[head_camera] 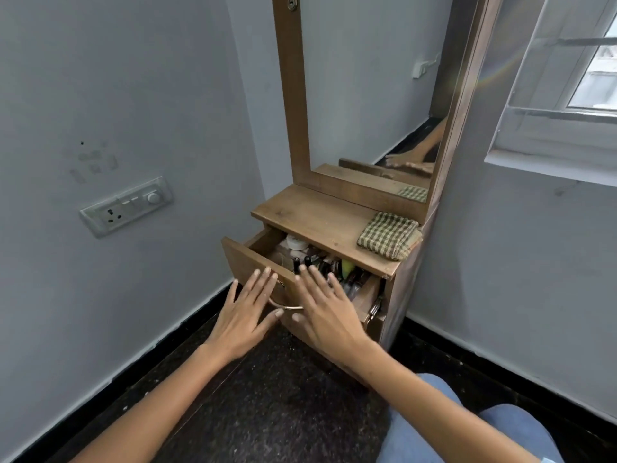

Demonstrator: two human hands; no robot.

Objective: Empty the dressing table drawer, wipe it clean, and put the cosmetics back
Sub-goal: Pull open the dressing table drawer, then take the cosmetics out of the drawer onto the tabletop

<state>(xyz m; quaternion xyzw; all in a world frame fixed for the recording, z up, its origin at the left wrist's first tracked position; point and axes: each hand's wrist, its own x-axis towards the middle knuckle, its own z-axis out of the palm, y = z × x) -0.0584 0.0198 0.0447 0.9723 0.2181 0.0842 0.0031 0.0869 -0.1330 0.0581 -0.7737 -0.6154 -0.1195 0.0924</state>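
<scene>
Grey-walled corner, dressing table (320, 215) | drawer (253, 262) pulled out, full of cosmetics (337, 265) | left hand (245, 310), right hand (325, 310) flat, fingers spread, holding nothing | small, light, slippery bottles: pinch by caps

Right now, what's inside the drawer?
The drawer holds a white jar, dark bottles, something green and tubes. The tabletop and right hand cover the rest.

Soft daylight from the window (597, 61) at right; wide-angle bending at edges, slight softness.
</scene>
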